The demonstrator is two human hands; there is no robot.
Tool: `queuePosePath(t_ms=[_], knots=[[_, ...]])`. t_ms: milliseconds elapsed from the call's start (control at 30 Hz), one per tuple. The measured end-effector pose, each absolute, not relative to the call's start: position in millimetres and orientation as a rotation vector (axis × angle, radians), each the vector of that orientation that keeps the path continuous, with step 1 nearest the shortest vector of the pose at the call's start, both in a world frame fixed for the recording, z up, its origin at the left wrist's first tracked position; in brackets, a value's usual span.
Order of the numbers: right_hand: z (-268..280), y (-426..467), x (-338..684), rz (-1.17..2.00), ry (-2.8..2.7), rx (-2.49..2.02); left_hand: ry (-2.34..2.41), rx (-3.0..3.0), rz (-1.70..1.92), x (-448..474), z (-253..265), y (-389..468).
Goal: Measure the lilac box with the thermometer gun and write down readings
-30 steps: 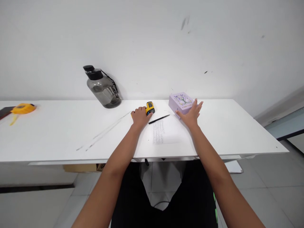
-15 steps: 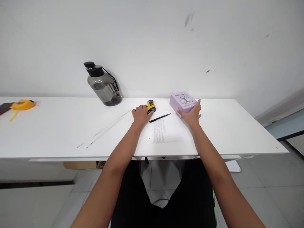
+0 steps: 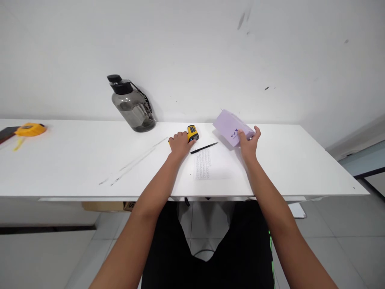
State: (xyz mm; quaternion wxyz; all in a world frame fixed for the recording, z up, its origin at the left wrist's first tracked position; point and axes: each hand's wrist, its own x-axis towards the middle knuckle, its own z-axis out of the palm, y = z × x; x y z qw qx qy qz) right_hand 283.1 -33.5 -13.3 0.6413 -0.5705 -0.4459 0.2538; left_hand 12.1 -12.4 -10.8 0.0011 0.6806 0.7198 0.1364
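Observation:
My right hand [image 3: 248,146] grips a lilac box [image 3: 230,127] at its near right corner, thumb on the side panel. The box is tilted up, and its side with small dark purple butterfly marks faces me. My left hand [image 3: 179,145] is closed around a yellow-and-black device [image 3: 192,133] lying on the table; the palm and fingers hide much of it, so its exact kind is unclear. Between the hands lies a black pen [image 3: 204,148], just above a white sheet of paper [image 3: 218,170] with rows of handwriting.
A grey see-through water bottle [image 3: 135,112] with a black cap stands by the wall at the back left. Farther left on the white table [image 3: 75,160] lies a yellow tape measure [image 3: 31,129] beside a dark item. The table's front edge runs close to my lap.
My right hand has tipped the lilac box back, so its printed top has turned away and its side shows. My left hand stays on the device. The view has shifted slightly.

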Motion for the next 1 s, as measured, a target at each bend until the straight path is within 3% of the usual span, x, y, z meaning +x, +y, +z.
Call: queuePosePath(t_ms=[333,633,1000], knots=[[-1,-32,280,1.07,-0.77,-0.996,2.187,1.88,0.742,16,-2,-16],[-6,-34,274,1.119,-0.824,-0.955,1.576,1.351,1.472,22,-1,-12],[-23,-29,258,1.133,-0.756,-0.879,0.823,0.815,1.248,39,17,-31]])
